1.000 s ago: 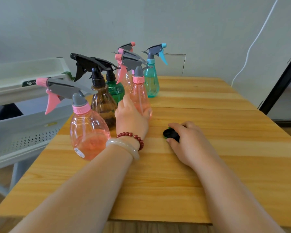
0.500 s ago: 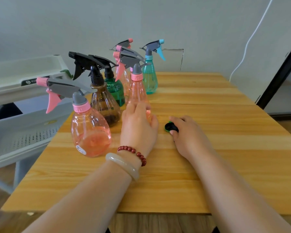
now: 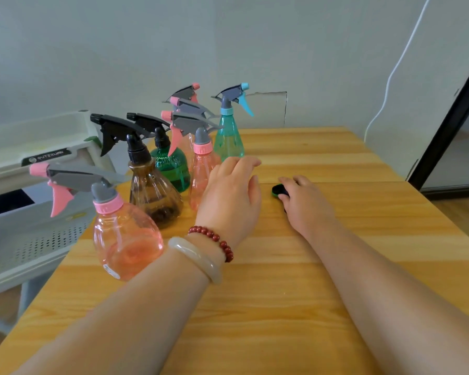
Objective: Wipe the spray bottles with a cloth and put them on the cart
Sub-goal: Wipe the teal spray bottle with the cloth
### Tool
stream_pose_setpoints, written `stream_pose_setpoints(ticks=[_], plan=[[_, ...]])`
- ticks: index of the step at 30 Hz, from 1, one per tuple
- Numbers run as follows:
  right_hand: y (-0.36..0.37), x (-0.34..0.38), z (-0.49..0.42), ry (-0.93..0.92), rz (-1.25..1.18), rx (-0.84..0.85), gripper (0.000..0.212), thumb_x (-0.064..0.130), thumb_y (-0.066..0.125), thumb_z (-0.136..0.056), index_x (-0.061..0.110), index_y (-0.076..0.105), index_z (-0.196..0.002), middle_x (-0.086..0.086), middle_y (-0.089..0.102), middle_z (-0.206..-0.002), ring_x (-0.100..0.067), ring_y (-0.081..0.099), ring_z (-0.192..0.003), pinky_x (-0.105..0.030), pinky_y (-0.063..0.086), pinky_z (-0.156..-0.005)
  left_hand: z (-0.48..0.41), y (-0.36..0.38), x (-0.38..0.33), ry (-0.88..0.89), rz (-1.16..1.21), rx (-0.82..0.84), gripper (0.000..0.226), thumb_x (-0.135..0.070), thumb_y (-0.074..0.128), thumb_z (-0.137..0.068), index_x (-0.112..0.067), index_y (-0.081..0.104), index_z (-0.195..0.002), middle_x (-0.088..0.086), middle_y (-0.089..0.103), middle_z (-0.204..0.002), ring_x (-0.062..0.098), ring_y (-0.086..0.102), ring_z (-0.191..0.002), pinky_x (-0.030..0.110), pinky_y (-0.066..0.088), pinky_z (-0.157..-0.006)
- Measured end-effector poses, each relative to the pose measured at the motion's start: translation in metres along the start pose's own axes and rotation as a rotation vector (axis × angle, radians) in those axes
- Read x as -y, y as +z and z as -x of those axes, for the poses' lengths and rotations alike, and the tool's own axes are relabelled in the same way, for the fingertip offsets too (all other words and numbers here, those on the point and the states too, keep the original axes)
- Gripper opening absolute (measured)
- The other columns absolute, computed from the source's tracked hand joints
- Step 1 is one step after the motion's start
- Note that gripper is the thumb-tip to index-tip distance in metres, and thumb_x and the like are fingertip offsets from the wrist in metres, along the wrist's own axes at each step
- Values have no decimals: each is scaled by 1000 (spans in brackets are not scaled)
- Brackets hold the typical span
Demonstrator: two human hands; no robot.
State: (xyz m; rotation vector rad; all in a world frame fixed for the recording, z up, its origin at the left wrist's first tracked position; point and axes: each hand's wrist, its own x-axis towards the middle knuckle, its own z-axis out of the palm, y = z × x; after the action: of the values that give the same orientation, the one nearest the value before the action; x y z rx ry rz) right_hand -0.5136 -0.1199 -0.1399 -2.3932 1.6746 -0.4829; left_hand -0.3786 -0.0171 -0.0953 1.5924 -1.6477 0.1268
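Several spray bottles stand at the table's left: a round pink bottle point(image 3: 125, 239) nearest, a brown bottle point(image 3: 153, 196), a green bottle point(image 3: 171, 169), a slim pink bottle point(image 3: 201, 171), another pink-nozzled bottle point(image 3: 186, 94) behind, and a teal bottle point(image 3: 229, 139). My left hand point(image 3: 229, 196) hovers just right of the slim pink bottle with relaxed fingers and holds nothing. My right hand point(image 3: 306, 204) lies on the table, fingers curled over a small black and green thing point(image 3: 276, 190). I cannot tell what that thing is.
A pale plastic cart point(image 3: 25, 239) with a perforated shelf and an upper tray point(image 3: 38, 139) stands left of the wooden table point(image 3: 336, 266). A wall with a white cable is behind; a dark door frame point(image 3: 444, 125) is at the right.
My left hand has let go of the slim pink bottle and moved right, fingers now spread loosely. My right hand stays on the black and green thing.
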Motion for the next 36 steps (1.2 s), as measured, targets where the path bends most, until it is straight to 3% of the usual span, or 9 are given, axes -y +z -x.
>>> stream_pose_setpoints(ticks=[6,10,14,18,36], plan=[[1,-4,-26,-43,-36,7,49,37,41,-104,25,35,-151,-11,26,-159,-32,25,-145,-40,26,-115,-44,0,-16,127,-84,-34,35,-12,52,-98,-12,55,-134,7,55,-128,28,48,-119,25,32,-95],[3,-7,-38,-46,-102,65,48,29,36,-106,25,31,-153,-8,21,-161,-31,17,-148,-40,23,-116,-86,-9,-30,168,-198,-47,38,-15,46,-100,-17,49,-139,4,49,-135,25,42,-123,23,28,-91],[5,-8,-49,-36,-146,99,48,29,33,-106,29,27,-154,-4,17,-162,-26,12,-149,-41,27,-116,-134,-25,-32,151,-344,-5,38,-18,43,-102,-20,46,-140,2,44,-139,23,37,-129,25,32,-89],[6,-3,-60,-31,-173,111,48,29,32,-106,32,26,-154,-3,17,-162,-23,11,-150,-40,28,-116,-167,-32,-24,98,-495,124,43,-21,42,-102,-21,40,-145,6,41,-142,29,35,-133,39,39,-100],[14,14,-86,-44,-188,79,46,28,32,-107,25,31,-153,-10,25,-159,-25,17,-148,-36,21,-118,-216,-22,21,57,-693,353,53,-23,45,-100,-25,29,-151,9,39,-145,32,38,-131,43,41,-99]])
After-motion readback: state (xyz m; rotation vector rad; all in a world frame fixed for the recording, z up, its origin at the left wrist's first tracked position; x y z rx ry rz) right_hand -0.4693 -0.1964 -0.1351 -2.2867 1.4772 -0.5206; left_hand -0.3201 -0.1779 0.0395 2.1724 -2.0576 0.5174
